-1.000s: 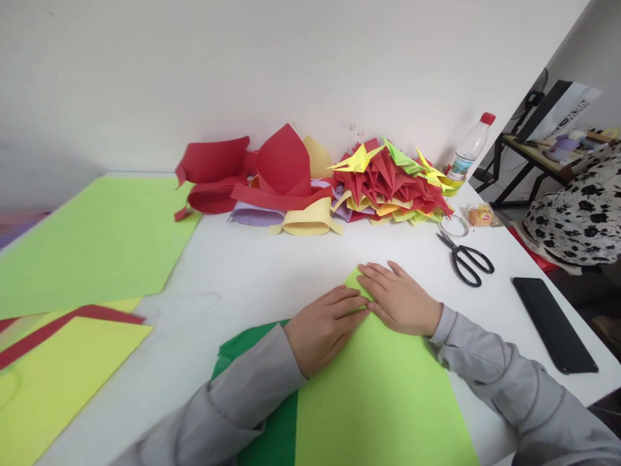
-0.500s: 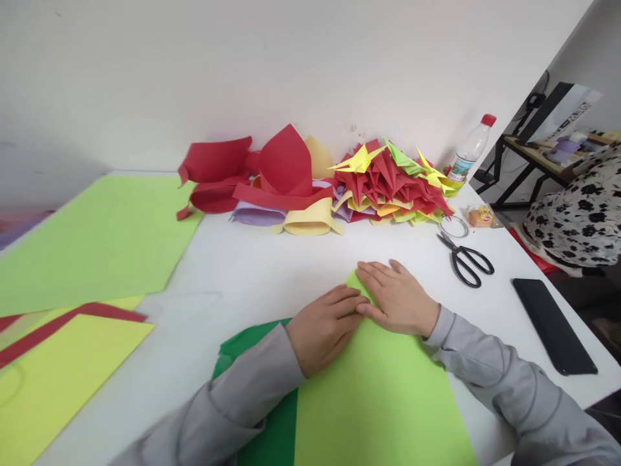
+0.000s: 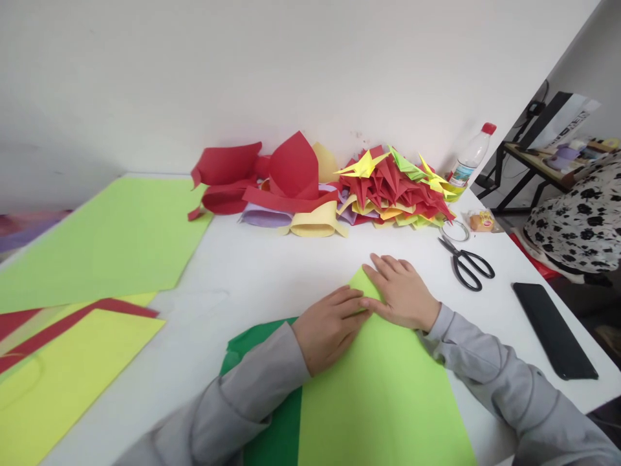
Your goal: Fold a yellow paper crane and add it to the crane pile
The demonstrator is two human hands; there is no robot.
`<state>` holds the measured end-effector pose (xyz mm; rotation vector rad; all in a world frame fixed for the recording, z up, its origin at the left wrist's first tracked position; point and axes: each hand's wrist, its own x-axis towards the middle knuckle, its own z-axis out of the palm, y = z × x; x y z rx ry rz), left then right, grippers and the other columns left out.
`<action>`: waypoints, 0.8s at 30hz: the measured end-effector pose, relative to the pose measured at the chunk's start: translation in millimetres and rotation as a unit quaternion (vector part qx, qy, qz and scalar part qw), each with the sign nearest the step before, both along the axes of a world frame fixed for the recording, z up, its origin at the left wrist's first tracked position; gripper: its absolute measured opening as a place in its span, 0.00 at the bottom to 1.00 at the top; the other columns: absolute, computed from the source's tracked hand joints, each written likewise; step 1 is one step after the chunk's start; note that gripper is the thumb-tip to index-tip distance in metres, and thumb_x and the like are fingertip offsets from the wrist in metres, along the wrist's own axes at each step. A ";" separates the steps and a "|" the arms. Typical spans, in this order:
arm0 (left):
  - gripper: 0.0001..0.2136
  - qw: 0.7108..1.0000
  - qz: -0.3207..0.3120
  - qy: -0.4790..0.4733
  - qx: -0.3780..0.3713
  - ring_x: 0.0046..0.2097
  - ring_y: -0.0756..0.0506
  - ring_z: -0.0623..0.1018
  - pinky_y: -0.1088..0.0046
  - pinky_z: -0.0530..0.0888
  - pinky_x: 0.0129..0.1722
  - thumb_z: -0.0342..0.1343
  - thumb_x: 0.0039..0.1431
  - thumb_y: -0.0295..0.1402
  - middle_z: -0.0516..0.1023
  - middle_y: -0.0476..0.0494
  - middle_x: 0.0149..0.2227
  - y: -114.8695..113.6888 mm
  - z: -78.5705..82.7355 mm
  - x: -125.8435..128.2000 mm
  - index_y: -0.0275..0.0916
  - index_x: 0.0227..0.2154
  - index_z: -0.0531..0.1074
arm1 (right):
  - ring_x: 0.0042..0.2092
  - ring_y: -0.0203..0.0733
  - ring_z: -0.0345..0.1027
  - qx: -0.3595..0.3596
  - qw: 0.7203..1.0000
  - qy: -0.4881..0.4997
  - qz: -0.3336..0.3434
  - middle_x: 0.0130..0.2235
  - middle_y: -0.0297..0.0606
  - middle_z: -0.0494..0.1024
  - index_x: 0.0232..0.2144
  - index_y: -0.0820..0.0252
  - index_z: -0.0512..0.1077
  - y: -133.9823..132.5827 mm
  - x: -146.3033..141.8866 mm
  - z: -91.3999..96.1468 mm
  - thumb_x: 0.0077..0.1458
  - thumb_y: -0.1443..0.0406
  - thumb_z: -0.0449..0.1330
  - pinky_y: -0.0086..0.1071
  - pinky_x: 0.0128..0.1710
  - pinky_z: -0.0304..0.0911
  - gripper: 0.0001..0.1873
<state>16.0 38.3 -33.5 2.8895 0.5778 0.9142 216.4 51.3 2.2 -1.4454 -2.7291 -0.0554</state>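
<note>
A light green sheet of paper [image 3: 383, 395] lies on the white table in front of me, its far end narrowing to a folded-looking corner. My left hand [image 3: 332, 330] rests flat on its left edge, fingers stretched toward the right. On the sheet's far corner, my right hand [image 3: 402, 294] presses down with its fingers extended and its thumb touching the left fingertips. Partly under the light green sheet and my left sleeve is a dark green sheet [image 3: 274, 427]. Neither palm's underside shows.
Black-handled scissors [image 3: 466, 262], a tape roll [image 3: 455, 230] and a black phone [image 3: 555, 330] lie to the right. Folded paper stars [image 3: 388, 184], red paper shapes [image 3: 294, 171] and a bottle [image 3: 470, 155] line the wall. Large green [image 3: 111, 239] and yellow sheets [image 3: 87, 375] lie left.
My right hand's fingers have shifted slightly along the far corner and spread a little. The left hand stays on the paper. The whole view has moved slightly.
</note>
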 end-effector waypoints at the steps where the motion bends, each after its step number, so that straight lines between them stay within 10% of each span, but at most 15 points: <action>1: 0.15 1.000 0.000 0.001 0.003 0.48 0.40 0.71 0.56 0.72 0.50 0.42 0.62 0.24 0.78 0.37 0.44 -0.1 0.6 -0.2 0.32 0.45 0.73 | 0.62 0.57 0.52 0.003 1.000 -0.001 0.000 0.64 0.52 0.57 0.62 0.63 0.58 0.4 -0.3 -0.5 0.62 0.44 0.41 0.49 0.56 0.53 0.37; 24: 0.15 1.000 -0.007 0.012 0.014 0.48 0.40 0.71 0.58 0.75 0.48 0.43 0.62 0.24 0.77 0.36 0.43 0.5 2.9 -0.2 0.30 0.46 0.72 | 0.63 0.59 0.50 0.026 0.999 -0.028 -0.003 0.66 0.45 0.54 0.64 0.60 0.53 -3.7 9.5 -9.1 0.60 0.41 0.38 0.55 0.56 0.51 0.40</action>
